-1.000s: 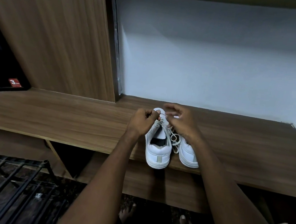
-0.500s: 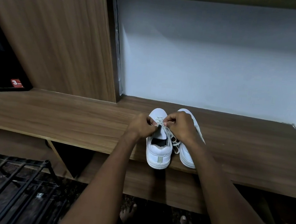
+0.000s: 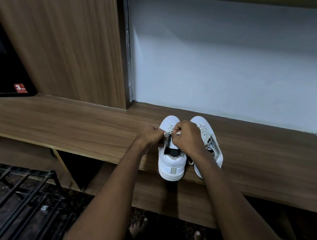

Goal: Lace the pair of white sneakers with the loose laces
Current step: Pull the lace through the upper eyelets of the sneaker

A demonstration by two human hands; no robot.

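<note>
Both hands, left (image 3: 151, 135) and right (image 3: 188, 137), pinch lace (image 3: 169, 131) ends over the left sneaker (image 3: 171, 159). Its heel overhangs the shelf (image 3: 76, 123) edge; hard pulling risks dropping it.

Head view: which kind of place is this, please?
Probably a room at home: a built-in wooden shelf against a pale wall, a black screen beside it, and a metal rack on the floor.

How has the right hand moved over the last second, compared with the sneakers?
Yes. The right hand has come down and back from above the toe of the left sneaker, toward the person, and now pinches the lace lower on the shoe.
</note>
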